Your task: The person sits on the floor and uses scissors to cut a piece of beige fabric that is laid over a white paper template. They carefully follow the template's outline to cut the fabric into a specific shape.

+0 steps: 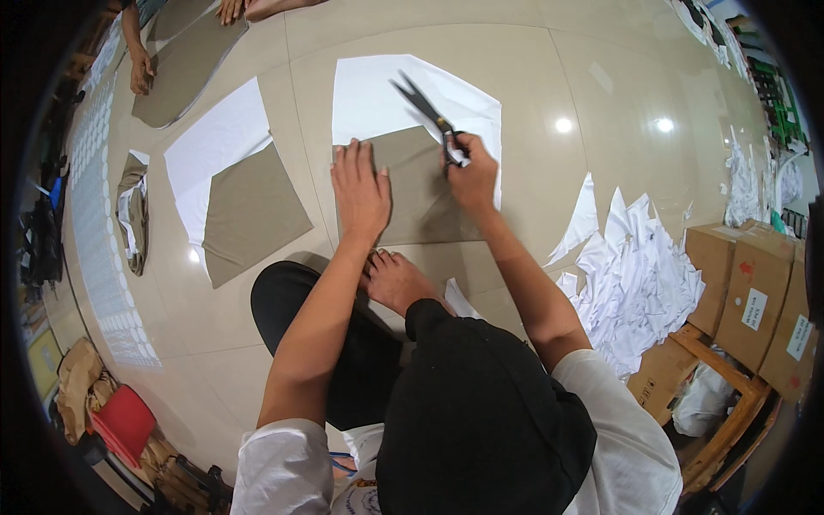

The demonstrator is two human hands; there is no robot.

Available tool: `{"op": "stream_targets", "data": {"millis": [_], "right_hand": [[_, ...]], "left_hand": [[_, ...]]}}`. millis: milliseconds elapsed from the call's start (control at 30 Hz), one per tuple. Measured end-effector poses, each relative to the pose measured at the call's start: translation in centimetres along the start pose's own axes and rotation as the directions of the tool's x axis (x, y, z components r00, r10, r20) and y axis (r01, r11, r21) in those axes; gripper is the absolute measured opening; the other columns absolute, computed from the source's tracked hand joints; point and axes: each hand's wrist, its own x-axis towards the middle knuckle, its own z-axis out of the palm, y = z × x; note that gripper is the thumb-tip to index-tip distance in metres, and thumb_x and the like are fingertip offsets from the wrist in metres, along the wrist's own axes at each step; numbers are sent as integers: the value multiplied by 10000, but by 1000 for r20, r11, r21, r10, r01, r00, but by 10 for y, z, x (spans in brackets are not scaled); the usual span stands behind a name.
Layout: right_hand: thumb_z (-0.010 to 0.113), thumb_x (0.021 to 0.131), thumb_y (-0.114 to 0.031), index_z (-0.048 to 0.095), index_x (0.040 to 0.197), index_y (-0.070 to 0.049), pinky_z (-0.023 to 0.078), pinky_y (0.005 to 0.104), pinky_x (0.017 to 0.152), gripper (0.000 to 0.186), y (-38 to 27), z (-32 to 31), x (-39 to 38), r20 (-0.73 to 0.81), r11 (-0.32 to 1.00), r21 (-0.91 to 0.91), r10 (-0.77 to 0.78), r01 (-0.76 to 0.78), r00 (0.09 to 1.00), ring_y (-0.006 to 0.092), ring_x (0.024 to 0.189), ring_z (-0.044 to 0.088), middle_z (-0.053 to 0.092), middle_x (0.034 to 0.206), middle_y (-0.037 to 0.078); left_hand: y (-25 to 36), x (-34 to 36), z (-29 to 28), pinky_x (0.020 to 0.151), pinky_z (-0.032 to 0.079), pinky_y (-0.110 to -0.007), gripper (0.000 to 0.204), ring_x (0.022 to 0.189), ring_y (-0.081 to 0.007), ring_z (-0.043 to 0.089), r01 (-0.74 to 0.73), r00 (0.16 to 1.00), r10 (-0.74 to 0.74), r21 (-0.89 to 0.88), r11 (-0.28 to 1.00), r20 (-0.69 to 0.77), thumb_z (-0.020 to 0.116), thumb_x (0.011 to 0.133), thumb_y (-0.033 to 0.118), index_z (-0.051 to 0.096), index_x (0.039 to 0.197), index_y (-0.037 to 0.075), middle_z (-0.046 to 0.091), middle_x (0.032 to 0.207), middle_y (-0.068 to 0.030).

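Note:
A brown fabric piece (412, 202) lies on a larger white fabric sheet (369, 86) on the tiled floor before me. My left hand (359, 190) rests flat on the brown piece near its left edge, fingers stretched out. In my right hand (472, 176) is a pair of black scissors (421, 101), held by the handles above the fabric's right side. Their blades stand apart and point to the far left, over the white sheet. My bare foot (399, 281) sits by the near edge of the brown piece.
Left of me lies another brown piece (257, 215) on white fabric (223, 133). White scraps (639, 275) are heaped at right, beside cardboard boxes (747, 283) and a wooden frame (721, 369). At far left, another person's hand (142, 73) touches a large brown cloth (184, 64).

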Motion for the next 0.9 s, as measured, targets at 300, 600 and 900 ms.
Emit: {"op": "stream_targets", "data": {"millis": [300, 600, 900], "right_hand": [[876, 841, -63, 709, 1182, 3, 603, 419, 854, 386, -35, 37, -6, 95, 998, -37, -43, 46, 995, 365, 970, 790, 806, 1059, 192], [843, 841, -65, 704, 1155, -21, 577, 496, 873, 346, -18, 39, -2, 40, 993, -82, -78, 81, 996, 421, 1045, 734, 769, 1102, 193], [811, 856, -89, 699, 1193, -22, 576, 504, 893, 361, -28, 46, -15, 130, 997, 17, -83, 82, 988, 437, 1060, 722, 764, 1127, 200]], "left_hand": [[11, -6, 7, 1362, 168, -640, 648, 1686, -456, 199, -71, 960, 50, 67, 995, 274, 518, 1145, 306, 364, 1725, 62, 311, 1813, -155], [17, -13, 4, 1354, 171, -648, 624, 1673, -466, 238, -102, 954, 99, -5, 995, 281, 520, 1145, 282, 382, 1712, 62, 345, 1790, -190], [6, -5, 7, 1355, 140, -661, 684, 1691, -429, 210, -17, 989, -11, 183, 983, 148, 504, 1120, 376, 390, 1724, 76, 349, 1791, -178]]}}
